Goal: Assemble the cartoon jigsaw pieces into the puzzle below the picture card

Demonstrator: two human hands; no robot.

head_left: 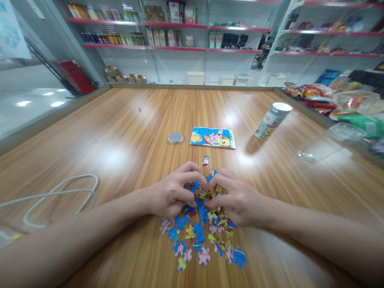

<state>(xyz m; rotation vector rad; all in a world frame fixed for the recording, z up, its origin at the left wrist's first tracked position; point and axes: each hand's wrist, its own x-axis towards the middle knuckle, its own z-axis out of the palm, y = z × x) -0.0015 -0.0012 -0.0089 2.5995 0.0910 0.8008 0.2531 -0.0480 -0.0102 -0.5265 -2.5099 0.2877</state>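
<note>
Loose jigsaw puzzle pieces (198, 232) in blue, yellow and pink lie in a heap on the wooden table. Over the heap's left side is my left hand (177, 189), its fingers bent and thumb apart, fingertips down among the pieces. My right hand (235, 196) mirrors it from the right, thumb and fingers also spread among them. No piece shows gripped in either hand; the tips partly hide what lies beneath. Just beyond the hands lies a single puzzle piece (205, 161). Behind it is a cartoon picture card (213, 138).
A round metal lid (175, 138) lies left of the card. A cartoon-printed can (273, 121) stands at the right, with a clear plastic container (333, 140) beyond it. A pale cable (60, 192) loops at the left. Packaged goods (318, 98) and stocked shelves (174, 26) border the table.
</note>
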